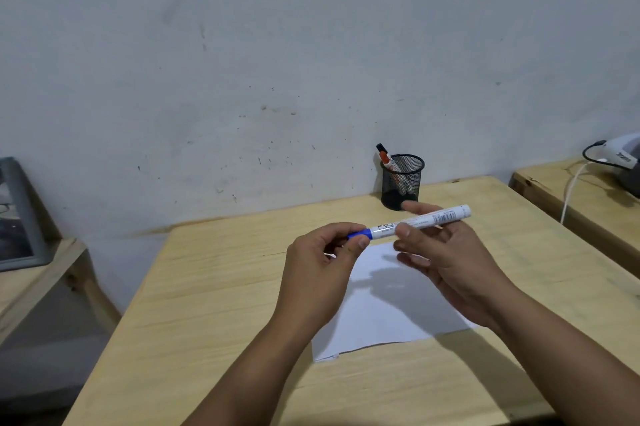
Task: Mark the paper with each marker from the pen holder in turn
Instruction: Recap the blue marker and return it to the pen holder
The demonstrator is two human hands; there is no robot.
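Above the white paper [388,307] on the wooden desk [214,287], the right hand [446,252] grips the blue marker [412,221] by its barrel while the left hand [318,269] pinches its blue cap [360,235]. Pulling straight along the barrel should free the cap cleanly. A red marker [388,160] waits in the mesh pen holder [401,183].

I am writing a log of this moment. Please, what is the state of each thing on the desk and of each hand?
blue marker: held level above the paper, cap on
left hand: fingers pinch the blue cap
right hand: fingers hold the marker barrel
red marker: leaning in the holder, capped
pen holder: upright
paper: flat, no mark visible
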